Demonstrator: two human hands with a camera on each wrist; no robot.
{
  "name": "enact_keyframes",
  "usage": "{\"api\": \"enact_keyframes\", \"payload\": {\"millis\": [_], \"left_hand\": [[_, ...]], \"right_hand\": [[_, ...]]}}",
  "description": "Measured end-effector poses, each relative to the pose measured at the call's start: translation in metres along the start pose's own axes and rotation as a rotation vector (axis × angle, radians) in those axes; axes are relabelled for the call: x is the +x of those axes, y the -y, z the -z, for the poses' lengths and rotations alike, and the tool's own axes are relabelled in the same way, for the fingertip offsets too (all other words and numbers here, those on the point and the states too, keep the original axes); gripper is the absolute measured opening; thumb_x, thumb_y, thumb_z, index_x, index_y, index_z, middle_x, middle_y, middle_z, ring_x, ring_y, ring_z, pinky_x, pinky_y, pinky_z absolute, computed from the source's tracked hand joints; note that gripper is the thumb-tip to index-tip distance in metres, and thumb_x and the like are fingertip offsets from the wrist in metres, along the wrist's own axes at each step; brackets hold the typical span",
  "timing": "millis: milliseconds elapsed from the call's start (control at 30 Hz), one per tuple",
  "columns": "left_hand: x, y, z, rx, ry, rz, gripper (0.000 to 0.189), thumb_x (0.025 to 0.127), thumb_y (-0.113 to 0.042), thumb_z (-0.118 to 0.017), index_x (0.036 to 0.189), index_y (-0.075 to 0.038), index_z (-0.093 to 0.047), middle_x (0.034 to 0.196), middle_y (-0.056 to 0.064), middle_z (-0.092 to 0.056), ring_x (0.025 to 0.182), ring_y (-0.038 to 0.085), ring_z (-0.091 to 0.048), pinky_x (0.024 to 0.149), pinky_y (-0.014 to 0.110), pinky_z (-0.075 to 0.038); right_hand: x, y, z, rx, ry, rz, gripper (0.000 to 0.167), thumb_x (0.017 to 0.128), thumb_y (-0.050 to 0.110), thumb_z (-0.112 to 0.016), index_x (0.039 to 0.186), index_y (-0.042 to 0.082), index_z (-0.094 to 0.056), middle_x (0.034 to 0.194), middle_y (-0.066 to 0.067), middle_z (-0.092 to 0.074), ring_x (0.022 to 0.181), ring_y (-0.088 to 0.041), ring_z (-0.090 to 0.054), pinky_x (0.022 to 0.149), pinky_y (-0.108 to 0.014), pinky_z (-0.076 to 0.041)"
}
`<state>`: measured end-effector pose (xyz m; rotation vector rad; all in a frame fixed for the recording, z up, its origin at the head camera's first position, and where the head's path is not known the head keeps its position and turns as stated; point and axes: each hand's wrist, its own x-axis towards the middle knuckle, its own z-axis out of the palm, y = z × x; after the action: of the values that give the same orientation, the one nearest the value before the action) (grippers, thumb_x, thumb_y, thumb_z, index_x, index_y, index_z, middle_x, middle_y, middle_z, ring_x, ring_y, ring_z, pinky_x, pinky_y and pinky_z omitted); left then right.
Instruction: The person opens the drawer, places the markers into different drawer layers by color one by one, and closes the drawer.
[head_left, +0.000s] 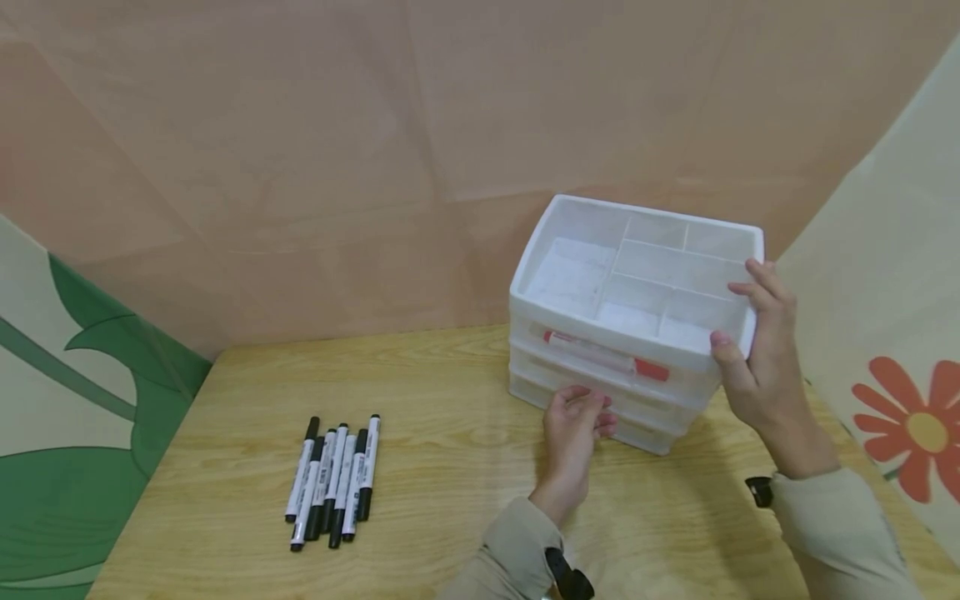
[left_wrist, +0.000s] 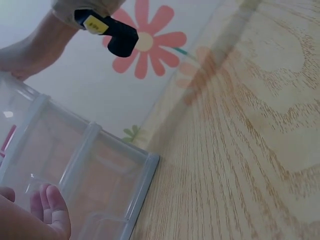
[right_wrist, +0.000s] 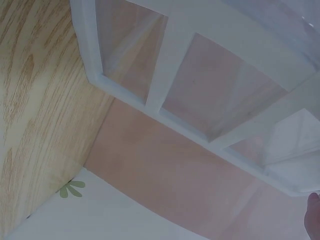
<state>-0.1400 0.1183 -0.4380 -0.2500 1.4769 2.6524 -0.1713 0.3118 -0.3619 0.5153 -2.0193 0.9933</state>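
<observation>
Drawer box (head_left: 592, 327), white, one: standing on the desk (head_left: 435, 500), right side. Right grip (head_left: 765, 367): curled over the box's near right corner, holding it — to steady it, I judge from my remote post. Left grip (head_left: 573, 442): fingers bent at the drawer fronts; whether they pinch anything, I cannot tell. Red pen (head_left: 609, 357), one: inside the top drawer. Markers (head_left: 333, 483), one bunch: well left — grouped for easy reach, I suppose.

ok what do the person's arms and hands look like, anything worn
The left hand and right hand are ungloved. The left sleeve and right sleeve are plain greyish beige. Each wrist has a black device; the right one carries a yellow label.
</observation>
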Motion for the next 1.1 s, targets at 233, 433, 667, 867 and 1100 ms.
{"api": "enact_keyframes", "payload": {"millis": [233, 433, 667, 867, 1100], "left_hand": [[-0.001, 0.002, 0.003, -0.013, 0.003, -0.007, 0.020, 0.094, -0.009, -0.065, 0.108, -0.001, -0.053, 0.095, 0.016, -0.072, 0.069, 0.014, -0.066, 0.067, 0.027, -0.059], [-0.002, 0.003, 0.008, -0.006, 0.014, -0.020, 0.018, 0.094, -0.008, -0.064, 0.107, -0.002, -0.053, 0.095, 0.019, -0.072, 0.068, 0.013, -0.067, 0.066, 0.028, -0.061], [-0.005, 0.004, 0.014, 0.042, 0.054, -0.083, 0.021, 0.094, -0.008, -0.064, 0.109, 0.001, -0.053, 0.095, 0.022, -0.072, 0.069, 0.013, -0.067, 0.066, 0.025, -0.060], [-0.006, 0.006, 0.016, 0.080, 0.054, -0.138, 0.021, 0.094, -0.008, -0.065, 0.109, 0.002, -0.054, 0.095, 0.025, -0.072, 0.072, 0.018, -0.069, 0.070, 0.037, -0.063], [-0.008, 0.008, 0.018, 0.100, 0.039, -0.180, 0.021, 0.093, -0.006, -0.065, 0.107, 0.005, -0.054, 0.093, 0.030, -0.071, 0.075, 0.038, -0.070, 0.074, 0.057, -0.058]], "right_hand": [[0.000, 0.000, 0.000, 0.001, -0.001, 0.005, 0.061, 0.092, 0.031, -0.052, 0.130, -0.016, -0.041, 0.154, -0.026, -0.030, 0.153, -0.031, -0.017, 0.122, -0.053, -0.013], [0.001, 0.000, -0.001, -0.002, -0.013, 0.023, 0.062, 0.093, 0.033, -0.052, 0.129, -0.016, -0.042, 0.152, -0.029, -0.031, 0.152, -0.033, -0.018, 0.122, -0.053, -0.013], [0.001, 0.001, -0.001, 0.001, -0.027, 0.022, 0.061, 0.092, 0.032, -0.052, 0.128, -0.017, -0.042, 0.151, -0.030, -0.032, 0.152, -0.033, -0.019, 0.124, -0.050, -0.012], [0.002, 0.002, -0.001, -0.001, -0.032, 0.025, 0.062, 0.093, 0.034, -0.051, 0.127, -0.017, -0.042, 0.151, -0.030, -0.032, 0.151, -0.035, -0.020, 0.123, -0.050, -0.013], [0.003, 0.001, 0.000, -0.004, -0.027, 0.021, 0.062, 0.093, 0.034, -0.051, 0.128, -0.017, -0.042, 0.151, -0.030, -0.031, 0.151, -0.035, -0.019, 0.123, -0.053, -0.013]]}}
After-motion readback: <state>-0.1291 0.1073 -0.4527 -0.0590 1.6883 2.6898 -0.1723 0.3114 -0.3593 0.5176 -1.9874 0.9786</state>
